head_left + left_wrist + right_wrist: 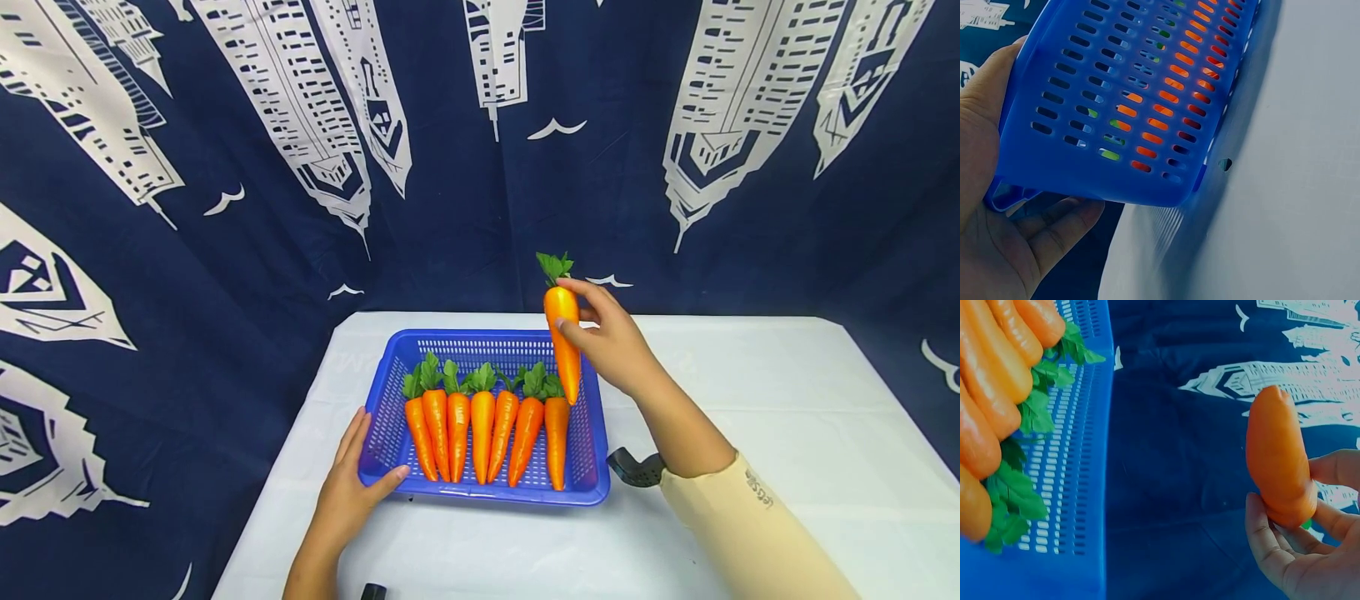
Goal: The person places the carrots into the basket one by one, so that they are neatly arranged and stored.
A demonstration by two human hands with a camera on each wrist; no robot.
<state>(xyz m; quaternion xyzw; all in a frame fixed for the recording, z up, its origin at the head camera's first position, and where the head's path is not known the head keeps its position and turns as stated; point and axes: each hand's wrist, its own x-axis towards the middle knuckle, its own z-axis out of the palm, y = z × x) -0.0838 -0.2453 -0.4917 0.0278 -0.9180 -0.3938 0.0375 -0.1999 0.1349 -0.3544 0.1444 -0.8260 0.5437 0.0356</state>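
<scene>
My right hand [611,333] holds an orange carrot [566,342] with a green leafy top, between thumb and fingers. It hangs tip down above the right back part of a blue plastic basket [480,497]. In the right wrist view, the carrot [1279,450] appears beside the basket, its leaves mostly hidden by my hand. Several more carrots [483,437] lie side by side in the basket, leaves toward the back. At the front left corner, my left hand [348,492] touches the basket, fingers stretched along its left side and thumb along the front rim.
A white cloth [750,400] covers the table under the basket. Behind hangs a dark blue curtain [465,225] with white building prints. A black curved piece [636,468] sits by my right wrist, and a small black object [372,592] shows at the bottom edge.
</scene>
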